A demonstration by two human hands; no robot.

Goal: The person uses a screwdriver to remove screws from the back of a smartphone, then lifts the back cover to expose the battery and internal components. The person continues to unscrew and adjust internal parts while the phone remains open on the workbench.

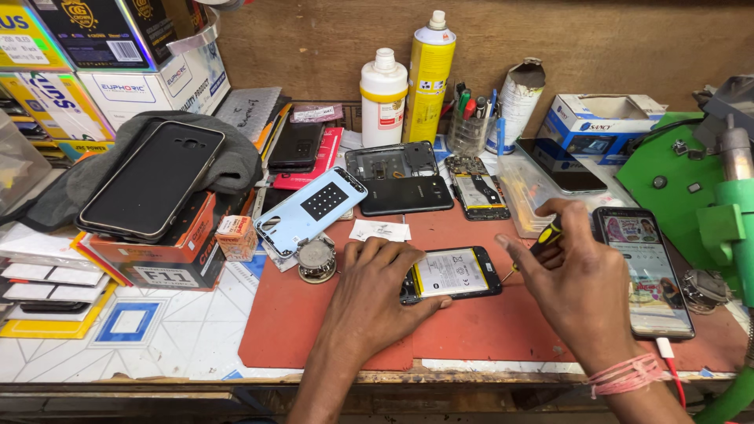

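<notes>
An opened phone (454, 272), its back off and white battery showing, lies on a red work mat (471, 326). My left hand (375, 284) rests on the phone's left end, fingers pressing it down. My right hand (577, 275) grips a small screwdriver (542, 239) with a yellow and black handle, its tip pointing toward the phone's right edge. A pale blue back cover (308, 209) lies to the upper left of my left hand.
A lit phone (646, 271) on a cable lies right of my right hand. Behind the mat sit a black phone frame (400, 180), a circuit assembly (477, 188), a white bottle (383, 96), a yellow spray can (430, 74). Boxes (169, 251) stack left; a green stand (726, 228) stands right.
</notes>
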